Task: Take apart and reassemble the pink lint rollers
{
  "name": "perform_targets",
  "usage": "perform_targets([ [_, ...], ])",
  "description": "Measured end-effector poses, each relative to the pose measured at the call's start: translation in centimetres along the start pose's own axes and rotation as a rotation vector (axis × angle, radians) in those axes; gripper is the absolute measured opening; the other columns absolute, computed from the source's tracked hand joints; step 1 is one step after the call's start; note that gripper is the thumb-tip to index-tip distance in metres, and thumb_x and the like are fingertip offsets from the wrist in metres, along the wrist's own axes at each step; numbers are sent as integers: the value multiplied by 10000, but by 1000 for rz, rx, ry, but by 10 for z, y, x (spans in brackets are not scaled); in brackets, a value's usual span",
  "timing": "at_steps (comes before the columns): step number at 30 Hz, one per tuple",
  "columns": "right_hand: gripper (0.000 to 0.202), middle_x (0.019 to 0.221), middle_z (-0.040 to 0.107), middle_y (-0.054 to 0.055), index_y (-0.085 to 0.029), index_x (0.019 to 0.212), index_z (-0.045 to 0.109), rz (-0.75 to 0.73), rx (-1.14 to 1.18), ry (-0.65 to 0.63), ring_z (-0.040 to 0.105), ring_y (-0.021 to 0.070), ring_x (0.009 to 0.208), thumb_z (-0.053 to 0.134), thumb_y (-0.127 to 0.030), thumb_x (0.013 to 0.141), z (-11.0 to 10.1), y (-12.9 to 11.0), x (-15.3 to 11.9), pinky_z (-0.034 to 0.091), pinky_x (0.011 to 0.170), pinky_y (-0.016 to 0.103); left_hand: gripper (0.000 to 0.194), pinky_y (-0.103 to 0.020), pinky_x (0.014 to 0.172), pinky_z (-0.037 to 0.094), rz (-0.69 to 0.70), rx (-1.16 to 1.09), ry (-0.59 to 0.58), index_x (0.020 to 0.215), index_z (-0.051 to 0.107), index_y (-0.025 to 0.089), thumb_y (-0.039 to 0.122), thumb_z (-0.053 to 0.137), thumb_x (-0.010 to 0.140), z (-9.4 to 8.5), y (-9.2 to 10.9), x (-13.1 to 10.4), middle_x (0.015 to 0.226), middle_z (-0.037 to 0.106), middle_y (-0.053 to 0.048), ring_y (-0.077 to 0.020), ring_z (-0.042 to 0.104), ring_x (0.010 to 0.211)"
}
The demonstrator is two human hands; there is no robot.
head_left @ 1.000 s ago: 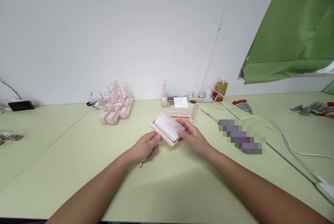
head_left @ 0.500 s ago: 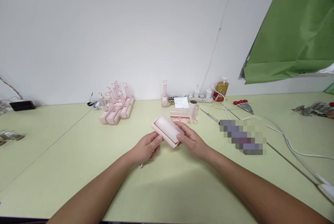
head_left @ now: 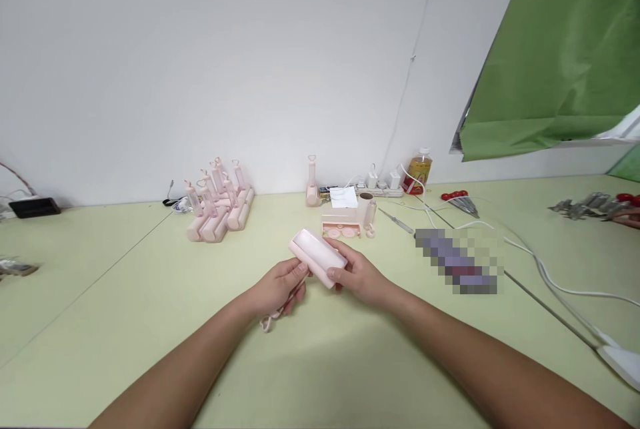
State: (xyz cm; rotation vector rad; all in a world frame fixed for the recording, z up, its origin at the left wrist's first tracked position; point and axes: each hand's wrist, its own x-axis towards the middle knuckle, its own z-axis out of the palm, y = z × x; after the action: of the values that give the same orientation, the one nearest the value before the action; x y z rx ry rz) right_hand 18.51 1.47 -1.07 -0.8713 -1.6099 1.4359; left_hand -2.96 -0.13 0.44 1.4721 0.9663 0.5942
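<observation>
A pale pink case [head_left: 320,255] is held tilted between both hands above the table. My right hand [head_left: 357,273] is closed round its right end, thumb on the top face. My left hand [head_left: 283,287] pinches the case's lower left side; a thin pink piece with a looped end [head_left: 267,324] sticks out below that palm. Behind the case lie an open pink tray with round shapes [head_left: 341,230], a white box [head_left: 345,214] with a white paper [head_left: 344,197] on it, and a cardboard tube [head_left: 366,197].
Several pink roller pieces [head_left: 213,225] stand at back left, and one [head_left: 313,192] by the wall. At right are a bottle [head_left: 419,169], a screwdriver [head_left: 397,221], a blurred patch [head_left: 455,262], red-handled pliers [head_left: 457,201] and white cables [head_left: 550,279].
The case has turned slightly in my hands, and its gap along the lower edge looks closed now. More of the looped piece shows under my left hand. The view has shifted a little.
</observation>
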Motion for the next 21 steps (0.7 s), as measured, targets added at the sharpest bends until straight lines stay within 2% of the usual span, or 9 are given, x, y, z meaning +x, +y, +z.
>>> perform_targets([
  [2,584,919,636,36,-221,1322,452,80,124,10,584,132,632,658,-381,800,2,0,1,519,520,262,492,-181,338,318,-27,-46,-19,932,508,181,654,397,857,-2,2,-1,588,564,25,-85,467,367],
  [5,333,671,577,-20,-196,1131,524,190,342,94,544,114,509,569,-386,861,2,-4,4,511,450,249,534,-223,413,395,-16,-121,9,1050,535,168,643,368,870,-7,6,-2,652,619,-15,-119,539,435],
  [7,260,608,558,-22,-176,1009,534,270,448,168,527,109,461,484,-409,906,-1,-7,6,488,407,232,515,-245,463,421,66,-164,60,1146,511,170,595,428,867,-9,8,-2,663,601,-5,-127,546,473],
  [9,323,590,570,-11,-161,935,535,368,495,204,508,101,417,406,-457,935,-4,-9,8,464,372,219,523,-242,505,426,206,-156,122,1223,458,191,524,547,829,-9,8,-2,726,583,0,-126,554,546],
  [11,431,586,593,2,-152,913,544,474,493,159,495,97,380,348,-535,938,-6,-9,9,452,348,218,579,-235,552,432,335,-47,173,1270,417,212,455,627,789,-7,7,-3,822,579,-18,-132,566,644],
  [13,542,588,619,23,-145,918,554,553,463,49,501,107,363,292,-619,923,-6,-6,9,452,334,227,522,-244,595,440,387,128,228,1263,446,207,419,601,812,-6,7,-6,834,582,-29,-138,564,681],
  [16,632,605,655,50,-143,1003,553,575,431,-98,501,119,353,221,-672,907,-5,0,8,459,327,241,365,-270,628,449,382,358,313,1164,558,193,381,519,854,-6,8,-11,777,606,-31,-148,555,654],
  [21,639,644,688,70,-144,1108,520,584,404,-151,524,126,366,196,-661,917,-5,3,6,489,362,257,378,-295,673,469,348,497,378,1146,605,217,377,594,803,-4,11,-12,995,660,-73,-202,596,792],
])
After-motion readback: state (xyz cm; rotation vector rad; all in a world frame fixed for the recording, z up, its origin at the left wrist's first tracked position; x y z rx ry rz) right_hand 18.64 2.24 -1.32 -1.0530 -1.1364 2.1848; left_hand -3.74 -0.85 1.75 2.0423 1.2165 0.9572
